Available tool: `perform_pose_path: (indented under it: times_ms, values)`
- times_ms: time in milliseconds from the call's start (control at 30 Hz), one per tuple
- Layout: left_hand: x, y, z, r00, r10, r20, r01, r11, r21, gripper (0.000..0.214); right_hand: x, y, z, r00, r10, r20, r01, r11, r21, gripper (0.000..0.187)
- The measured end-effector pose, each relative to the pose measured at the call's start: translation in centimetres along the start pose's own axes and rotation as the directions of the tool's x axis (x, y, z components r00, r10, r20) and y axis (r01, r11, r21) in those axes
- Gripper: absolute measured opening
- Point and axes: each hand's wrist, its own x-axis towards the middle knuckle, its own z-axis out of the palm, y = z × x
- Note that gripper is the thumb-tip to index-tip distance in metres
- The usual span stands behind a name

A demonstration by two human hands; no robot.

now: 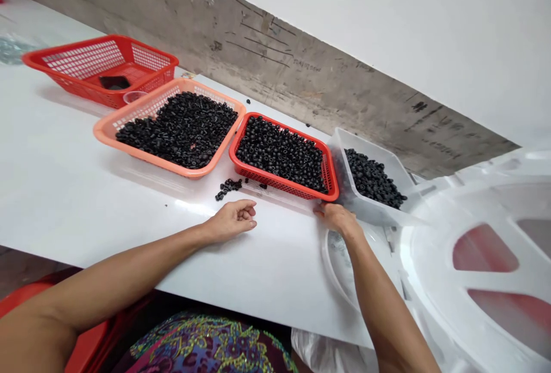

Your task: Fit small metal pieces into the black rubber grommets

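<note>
1. Two bare hands lie at the near edge of the work, both over a glossy white table (pixel 86 172).
2. The left hand (pixel 232 221) rests palm down, open and empty, with its fingers loosely curled. Just above its fingertips lies a small scatter of black ring-shaped parts (pixel 228 187), loose on the tabletop.
3. The right hand (pixel 338 218) has its fingers (pixel 323 209) against the near edge of a clear plastic bin (pixel 340 155), at centre right; whether they are gripping it, I cannot tell.
4. More of the black parts fill the bin and three baskets in a row. A red-orange slotted tray (pixel 282 181) stands just left of the bin, and a wider salmon-orange basket (pixel 129 110) sits beside it, both heaped.
5. At upper left, a red mesh basket (pixel 99 89) holds only a small dark patch of something (pixel 114 82).
6. A white plastic wheel (pixel 430 281) fills the right of the frame, and a concrete wall (pixel 275 74) runs behind the table.
</note>
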Motion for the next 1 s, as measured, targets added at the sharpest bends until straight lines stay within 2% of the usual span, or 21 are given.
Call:
perform_pose_path:
  times_ms: [100, 167, 367, 533, 700, 833, 1000]
  values:
    - [0.0, -0.1, 0.0, 1.000, 0.002, 0.014, -0.002, 1.000, 0.005, 0.050, 0.1, -0.2, -0.3, 0.996, 0.040, 0.081, -0.038, 0.999, -0.023, 0.031]
    - [0.0, -0.2, 0.0, 1.000, 0.003, 0.023, -0.003, 1.000, 0.012, 0.050, 0.0, -0.2, -0.2, 0.995, 0.046, 0.092, -0.042, 0.998, -0.044, 0.031]
    - [0.2, -0.6, -0.2, 0.999, 0.020, 0.027, -0.020, 0.999, 0.027, 0.050, -1.4, -1.2, 0.3, 0.996, -0.069, 0.056, 0.073, 0.995, -0.071, 0.028]
    - [0.3, -0.8, -0.3, 0.999, 0.036, 0.029, -0.037, 0.998, 0.042, 0.050, -4.0, -4.0, 0.8, 0.970, -0.240, -0.035, 0.234, 0.966, -0.111, 0.025]
    - [0.3, -0.6, -0.2, 0.999, 0.039, -0.004, -0.038, 0.998, 0.040, 0.049, -5.9, -6.4, 1.1, 0.926, -0.358, -0.119, 0.357, 0.934, -0.030, 0.022]
    - [0.4, -0.2, -0.2, 0.994, 0.094, -0.061, -0.092, 0.995, 0.032, 0.040, -6.8, -6.9, 0.9, 0.900, -0.396, -0.181, 0.407, 0.913, 0.028, 0.022]
    - [0.7, 0.2, -0.7, 0.969, 0.161, -0.186, -0.150, 0.986, 0.072, 0.030, -8.0, -7.3, 0.2, 0.853, -0.401, -0.335, 0.458, 0.883, 0.109, 0.022]
